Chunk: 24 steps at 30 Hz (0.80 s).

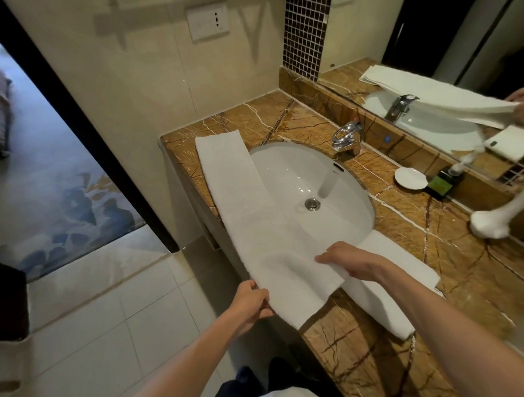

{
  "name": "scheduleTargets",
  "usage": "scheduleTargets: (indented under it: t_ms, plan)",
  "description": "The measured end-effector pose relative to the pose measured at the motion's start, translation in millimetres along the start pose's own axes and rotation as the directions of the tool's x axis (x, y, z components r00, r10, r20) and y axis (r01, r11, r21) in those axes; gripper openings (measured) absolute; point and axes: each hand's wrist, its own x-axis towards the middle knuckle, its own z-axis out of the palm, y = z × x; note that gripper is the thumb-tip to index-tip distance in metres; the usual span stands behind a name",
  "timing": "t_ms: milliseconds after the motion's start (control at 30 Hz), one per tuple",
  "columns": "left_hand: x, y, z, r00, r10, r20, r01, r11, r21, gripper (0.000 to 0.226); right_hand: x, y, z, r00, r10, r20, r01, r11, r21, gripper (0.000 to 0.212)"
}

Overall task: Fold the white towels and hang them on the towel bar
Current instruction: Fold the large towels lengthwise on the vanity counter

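A brown veined marble countertop point(435, 251) runs beneath a wall mirror point(471, 27), with an oval white sink point(313, 172) set into it. A long towel point(240, 205), white and folded into a narrow strip, stretches from the counter's far left corner along the left rim of the sink to the front edge. There its near end overlaps a second folded towel point(385, 283) lying across the counter's front right. The left hand point(249, 305) pinches the strip's near left edge between thumb and curled fingers. The right hand point(349, 262) holds the opposite edge, fingers only slightly bent over the top. A chrome faucet point(346, 137) stands at the sink's back rim, with a small white dish point(410, 178) to its right.
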Motion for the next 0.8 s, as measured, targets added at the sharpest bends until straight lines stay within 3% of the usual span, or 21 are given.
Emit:
scheduleTargets:
  t_ms: [67, 200, 333, 600, 733, 800]
  plan:
    - [0, 0, 0, 1.000, 0.021, -0.021, -0.021, 1.000, -0.008, 0.037, 0, -3, 2, 0.999, 0.007, -0.032, -0.009, 0.997, -0.081, 0.023]
    - [1, 2, 4, 0.976, 0.097, -0.195, -0.095, 0.995, 0.024, 0.038, 4, -3, 5, 0.994, -0.038, -0.106, 0.013, 0.975, -0.223, 0.040]
    - [4, 6, 4, 0.948, 0.135, -0.287, -0.116, 0.990, 0.081, 0.032, 2, -2, 7, 0.994, -0.063, -0.088, 0.043, 0.975, -0.217, 0.031]
    - [10, 1, 2, 0.924, 0.168, -0.344, -0.125, 0.982, 0.145, 0.023, -5, -1, 9, 0.989, -0.075, -0.130, 0.046, 0.976, -0.211, 0.028]
    - [15, -2, -1, 0.917, 0.161, -0.365, -0.109, 0.981, 0.158, 0.010, -9, 0, 10, 0.992, -0.054, -0.111, 0.036, 0.987, -0.156, 0.032]
    - [16, -3, -3, 0.912, 0.162, -0.378, -0.113, 0.982, 0.149, 0.006, -11, 0, 10, 0.997, -0.020, -0.075, 0.016, 0.999, -0.042, 0.017]
